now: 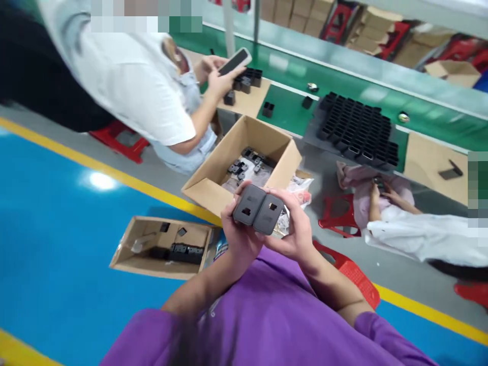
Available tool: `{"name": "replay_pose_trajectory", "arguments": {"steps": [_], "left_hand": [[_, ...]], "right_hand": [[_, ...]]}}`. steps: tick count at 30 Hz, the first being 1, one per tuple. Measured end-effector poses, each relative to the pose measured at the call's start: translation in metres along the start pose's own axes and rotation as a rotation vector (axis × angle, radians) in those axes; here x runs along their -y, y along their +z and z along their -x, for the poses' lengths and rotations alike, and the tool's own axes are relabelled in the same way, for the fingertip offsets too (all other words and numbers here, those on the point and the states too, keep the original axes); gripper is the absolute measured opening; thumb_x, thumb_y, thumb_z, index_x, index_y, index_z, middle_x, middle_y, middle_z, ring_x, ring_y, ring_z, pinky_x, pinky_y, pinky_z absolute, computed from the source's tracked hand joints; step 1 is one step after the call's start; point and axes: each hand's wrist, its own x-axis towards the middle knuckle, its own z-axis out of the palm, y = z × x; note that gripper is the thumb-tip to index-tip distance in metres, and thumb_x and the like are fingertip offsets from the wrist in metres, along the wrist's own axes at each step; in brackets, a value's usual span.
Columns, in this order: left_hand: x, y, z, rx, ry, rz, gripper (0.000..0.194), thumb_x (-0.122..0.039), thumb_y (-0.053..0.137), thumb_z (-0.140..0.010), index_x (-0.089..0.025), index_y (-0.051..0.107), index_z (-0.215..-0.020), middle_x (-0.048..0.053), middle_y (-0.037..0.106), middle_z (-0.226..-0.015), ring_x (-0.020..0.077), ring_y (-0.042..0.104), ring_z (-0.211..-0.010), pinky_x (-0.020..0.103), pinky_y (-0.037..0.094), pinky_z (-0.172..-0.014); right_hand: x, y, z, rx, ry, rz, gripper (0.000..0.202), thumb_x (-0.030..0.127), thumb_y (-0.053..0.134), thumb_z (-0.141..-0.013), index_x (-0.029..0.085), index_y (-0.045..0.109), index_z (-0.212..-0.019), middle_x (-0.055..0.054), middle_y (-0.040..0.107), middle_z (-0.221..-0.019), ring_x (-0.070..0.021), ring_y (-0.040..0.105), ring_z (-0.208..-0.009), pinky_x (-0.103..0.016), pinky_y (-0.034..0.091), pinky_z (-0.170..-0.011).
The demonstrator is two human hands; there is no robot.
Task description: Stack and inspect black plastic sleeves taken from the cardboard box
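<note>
Two dark grey boxy parts, a left one (pixel 249 204) and a right one (pixel 269 214), are held side by side and touching, each with a small dark opening in its face. My left hand (pixel 238 229) is closed round the left part, thumb along its outer side. Around the right part, my right hand (pixel 294 223) is closed, fingers at its top and outer edge. Just beyond them stands an open cardboard box (pixel 209 195) with small black parts (pixel 238 168) and clear plastic inside.
At the lower left, another open carton (pixel 129 254) holds black parts. A green workbench (pixel 287 101) carries rows of black housings (pixel 354 129). A person (pixel 152 96) at the left holds a phone (pixel 234 62); another sits at the right. Red stools (pixel 351 274) stand nearby.
</note>
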Motion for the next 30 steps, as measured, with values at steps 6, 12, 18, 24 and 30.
{"name": "replay_pose_trajectory", "arguments": {"steps": [6,12,18,24,30], "left_hand": [[0.033,0.032,-0.013,0.137,-0.096,-0.149,0.042,-0.05,0.069,-0.08,-0.025,0.07,-0.114,0.001,0.074,-0.095,0.0164,0.068,-0.079,0.026,0.057,-0.07],[0.032,0.044,-0.023,0.234,-0.123,-0.278,0.042,-0.053,0.066,-0.08,-0.026,0.07,-0.111,0.003,0.074,-0.1,0.0171,0.067,-0.079,0.028,0.057,-0.071],[0.028,0.049,-0.029,0.248,-0.205,-0.324,0.042,-0.053,0.067,-0.079,-0.029,0.068,-0.114,0.002,0.074,-0.101,0.0205,0.068,-0.084,0.03,0.057,-0.073],[0.033,0.055,-0.032,0.223,-0.231,-0.351,0.04,-0.052,0.066,-0.078,-0.027,0.071,-0.109,0.003,0.074,-0.097,0.0222,0.067,-0.084,0.031,0.058,-0.074],[0.039,0.062,-0.034,0.235,-0.229,-0.356,0.04,-0.049,0.064,-0.079,-0.027,0.069,-0.112,0.003,0.071,-0.092,0.0221,0.067,-0.084,0.032,0.058,-0.077]], "right_hand": [[-0.014,-0.039,0.011,-0.146,0.064,0.063,0.069,0.033,0.076,-0.085,0.027,0.048,-0.148,-0.012,0.065,-0.141,-0.029,0.062,-0.135,-0.051,0.055,-0.114],[-0.012,-0.045,0.011,-0.216,0.114,0.128,0.072,0.038,0.077,-0.084,0.03,0.048,-0.149,-0.011,0.06,-0.147,-0.0309,0.058,-0.139,-0.053,0.051,-0.116],[-0.007,-0.045,0.006,-0.247,0.143,0.198,0.069,0.045,0.072,-0.088,0.031,0.045,-0.15,-0.011,0.061,-0.145,-0.0318,0.058,-0.137,-0.055,0.052,-0.115],[-0.01,-0.049,0.009,-0.261,0.167,0.25,0.071,0.048,0.069,-0.09,0.031,0.041,-0.153,-0.011,0.06,-0.146,-0.0314,0.058,-0.138,-0.056,0.052,-0.116],[-0.013,-0.054,0.012,-0.271,0.141,0.21,0.074,0.046,0.071,-0.09,0.033,0.039,-0.155,-0.009,0.061,-0.146,-0.0307,0.058,-0.138,-0.054,0.052,-0.115]]}}
